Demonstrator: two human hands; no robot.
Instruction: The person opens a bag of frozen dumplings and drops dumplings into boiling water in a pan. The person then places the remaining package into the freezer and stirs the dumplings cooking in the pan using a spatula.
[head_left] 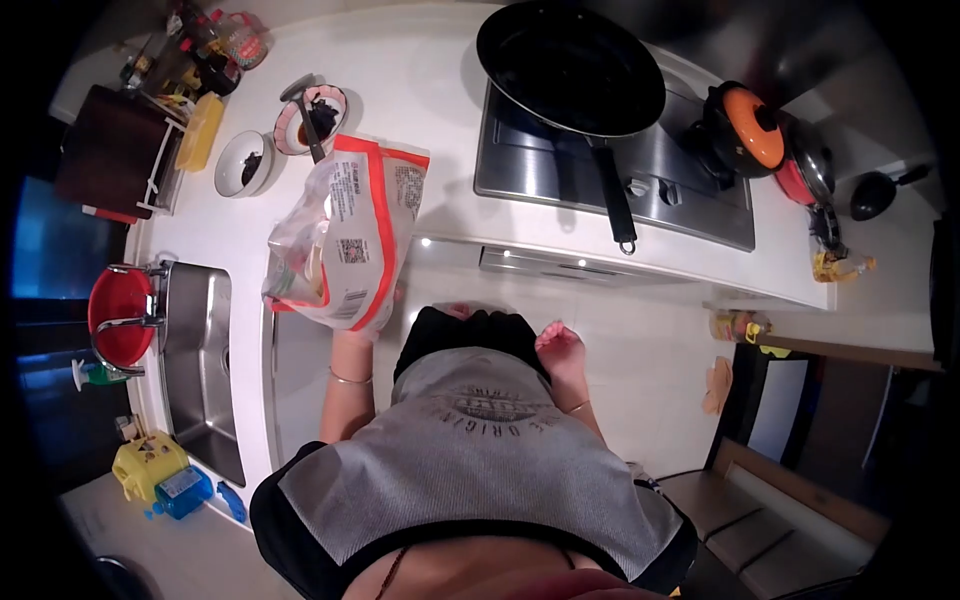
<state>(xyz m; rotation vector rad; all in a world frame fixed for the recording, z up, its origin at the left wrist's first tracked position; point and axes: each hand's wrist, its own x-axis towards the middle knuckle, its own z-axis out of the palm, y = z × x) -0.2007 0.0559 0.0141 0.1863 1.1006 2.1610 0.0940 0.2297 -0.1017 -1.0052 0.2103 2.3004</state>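
Observation:
My left hand grips a red-edged plastic food bag from below, in front of the counter edge. Printed text and a square code cover the bag's face, and clear patches show pale contents I cannot make out. Most of that hand's fingers are behind the bag. At my right side, away from any object, my right hand has its fingers curled in, with nothing visible in them. Beyond the bag, a ladle rests across a pink-rimmed bowl holding dark pieces and brown liquid. Beside it sits a white bowl with dark bits.
A black frying pan sits on the stove, its handle pointing toward me. To its right are an orange-lidded pot and a black ladle. A metal sink lies left, with a yellow jug near it.

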